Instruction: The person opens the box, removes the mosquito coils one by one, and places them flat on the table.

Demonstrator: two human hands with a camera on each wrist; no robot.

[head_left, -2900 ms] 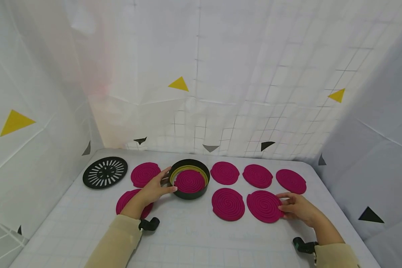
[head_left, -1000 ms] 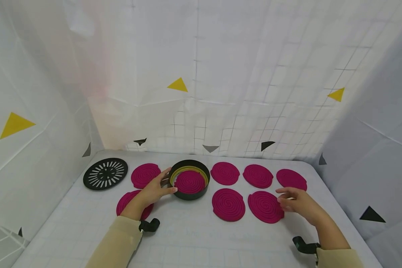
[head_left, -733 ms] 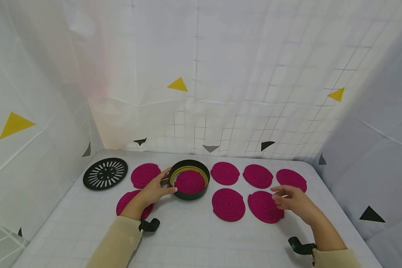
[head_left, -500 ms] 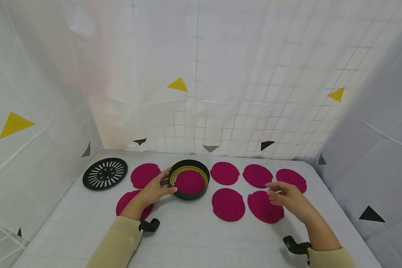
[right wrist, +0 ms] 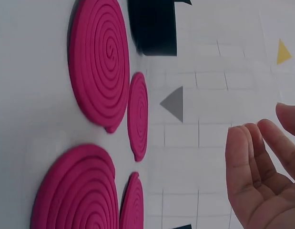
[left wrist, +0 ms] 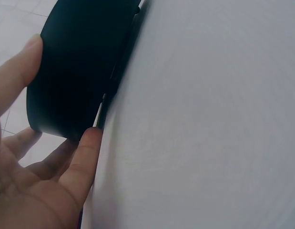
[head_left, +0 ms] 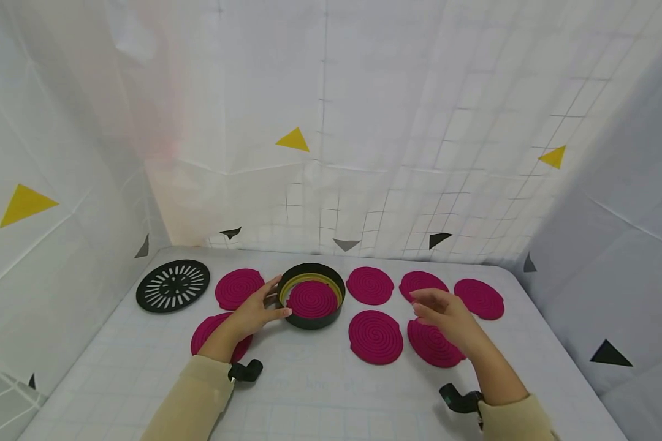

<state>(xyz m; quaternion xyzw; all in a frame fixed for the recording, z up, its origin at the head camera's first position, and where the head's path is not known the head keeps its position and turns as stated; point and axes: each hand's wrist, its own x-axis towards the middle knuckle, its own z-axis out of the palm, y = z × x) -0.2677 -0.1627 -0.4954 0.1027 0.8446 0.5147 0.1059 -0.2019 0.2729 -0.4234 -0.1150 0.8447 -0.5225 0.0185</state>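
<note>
A round black container [head_left: 312,321] with a yellowish band inside stands on the table. One magenta spiral coaster [head_left: 312,299] lies in it. My left hand [head_left: 252,314] grips the container's left side, thumb and fingers on its outer wall; in the left wrist view the dark wall [left wrist: 80,71] sits between them. Above the right-hand group of spiral coasters, my right hand [head_left: 445,315] is raised with loosely bent fingers and nothing in it. It partly covers a front coaster [head_left: 433,349] and a back one [head_left: 422,283]. The right wrist view shows that hand [right wrist: 261,176] apart from the coasters.
More magenta coasters lie flat: one at front [head_left: 375,337], one behind it [head_left: 369,285], one at far right [head_left: 479,299] and two on the left, one [head_left: 238,289] behind my left arm. A black slotted disc [head_left: 173,286] lies at the table's left. White sheeting walls surround the table.
My right hand has let go of the front-right coaster, lifted and moved left. That coaster stays almost where it was. My left hand and the container have not moved.
</note>
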